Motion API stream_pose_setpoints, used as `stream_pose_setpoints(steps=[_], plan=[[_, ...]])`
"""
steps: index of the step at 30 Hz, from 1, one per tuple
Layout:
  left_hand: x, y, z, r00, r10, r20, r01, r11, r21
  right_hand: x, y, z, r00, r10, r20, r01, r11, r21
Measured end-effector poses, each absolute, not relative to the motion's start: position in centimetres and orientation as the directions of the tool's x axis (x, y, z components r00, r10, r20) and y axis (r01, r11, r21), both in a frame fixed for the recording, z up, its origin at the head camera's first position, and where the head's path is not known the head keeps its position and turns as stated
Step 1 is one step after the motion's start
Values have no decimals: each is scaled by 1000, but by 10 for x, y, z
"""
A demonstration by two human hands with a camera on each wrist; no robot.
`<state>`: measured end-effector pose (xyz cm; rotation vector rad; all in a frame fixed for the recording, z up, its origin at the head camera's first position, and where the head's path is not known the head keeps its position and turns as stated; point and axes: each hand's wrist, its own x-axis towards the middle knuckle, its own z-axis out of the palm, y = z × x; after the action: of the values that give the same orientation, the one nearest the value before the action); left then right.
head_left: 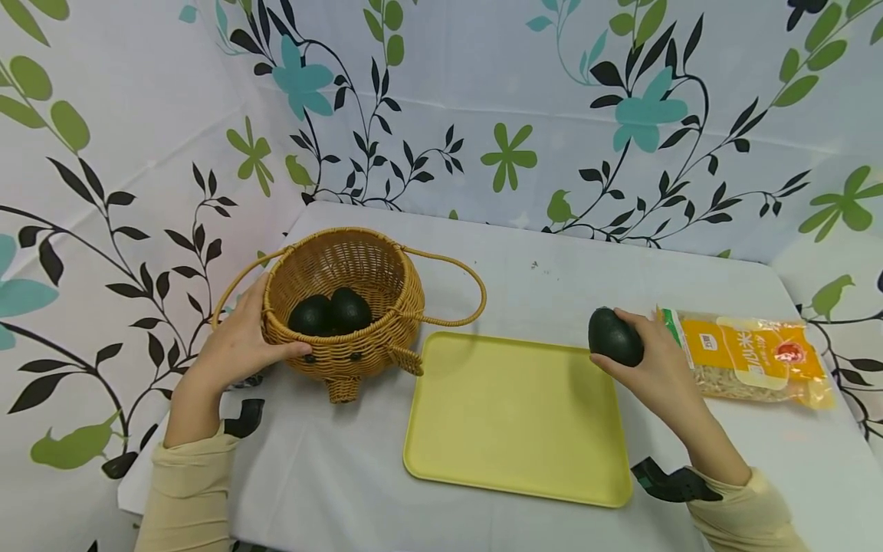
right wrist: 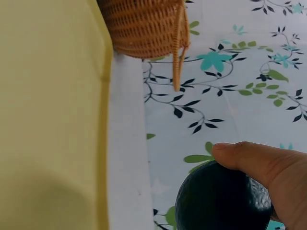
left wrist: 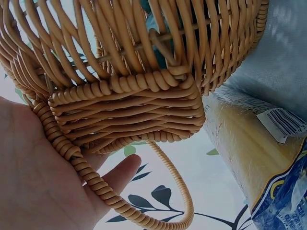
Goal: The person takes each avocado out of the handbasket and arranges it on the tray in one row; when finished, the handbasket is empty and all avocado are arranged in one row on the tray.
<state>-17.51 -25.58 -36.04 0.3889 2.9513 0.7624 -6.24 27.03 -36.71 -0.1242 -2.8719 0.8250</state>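
Observation:
My right hand (head_left: 658,372) holds a dark green avocado (head_left: 616,337) between thumb and fingers, above the right end of the yellow tray (head_left: 510,422). In the right wrist view the thumb lies along the side of this avocado (right wrist: 223,199). At the left, my left hand (head_left: 237,337) grips the side of a wicker basket (head_left: 407,291), its thumb across the front. Two more dark avocados (head_left: 350,310) lie inside the basket. From the left wrist view, the basket's looped handle (left wrist: 98,184) crosses in front of the palm, and part of the fingers is hidden.
An orange and clear bag (head_left: 752,356) with Chinese print lies right of the tray. Beside the basket, the left wrist view has a clear packet (left wrist: 254,143) with a barcode and blue print. Patterned cloth (head_left: 441,107) hangs behind the white table (head_left: 331,475).

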Motion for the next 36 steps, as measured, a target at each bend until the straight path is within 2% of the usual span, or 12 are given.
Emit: stream_pose_setpoints(steps=[17, 25, 36], plan=[[-174, -255, -361, -967, 256, 3, 226, 850, 476, -58, 270, -411, -986, 148, 81, 86, 854, -513], [-174, -255, -360, -967, 255, 5, 227, 850, 475, -59, 267, -419, -989, 149, 24, 114, 841, -528], [-174, -255, -360, -967, 255, 1, 225, 853, 472, -57, 265, -422, -987, 162, 11, 133, 847, -515]])
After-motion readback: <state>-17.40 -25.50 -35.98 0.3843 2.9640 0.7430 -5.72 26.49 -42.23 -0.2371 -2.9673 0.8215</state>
